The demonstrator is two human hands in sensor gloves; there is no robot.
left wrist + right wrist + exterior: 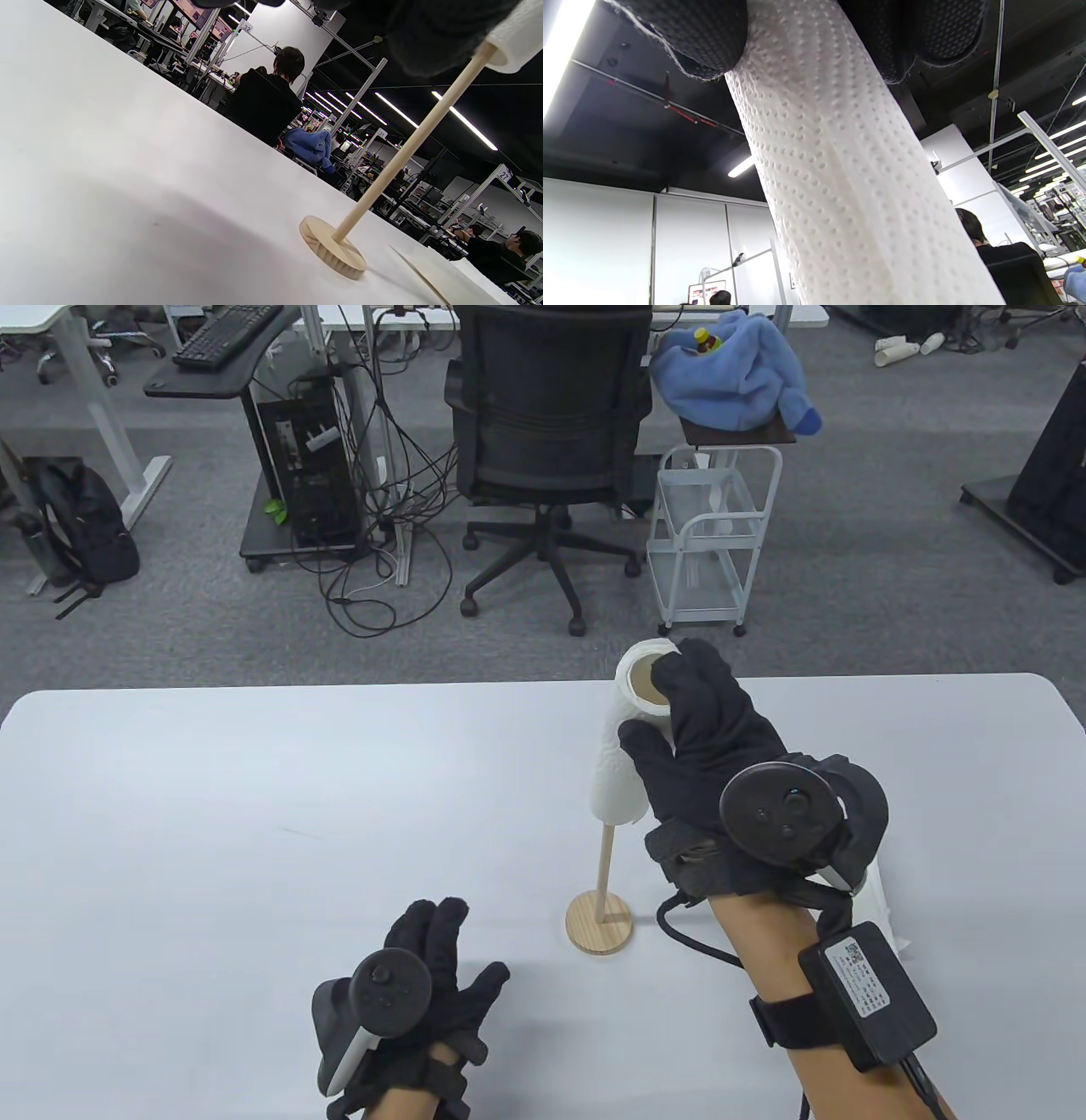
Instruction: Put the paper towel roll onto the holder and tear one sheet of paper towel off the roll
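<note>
Right hand (704,738) grips white dimpled paper towel roll (624,746) w/ cardboard core, threaded on top of wooden holder (601,914) rod, well above base. Left hand (424,976) flat on table (212,814), fingers relaxed.

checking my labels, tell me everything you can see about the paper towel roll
The paper towel roll is white with a dimpled embossed surface and a brown cardboard core open at its top. It stands roughly upright, slightly tilted, with its lower end around the top of the wooden holder rod, well above the round base. The right hand grips its upper part, fingers over the top rim and thumb on the side. Nothing else touches it.
</note>
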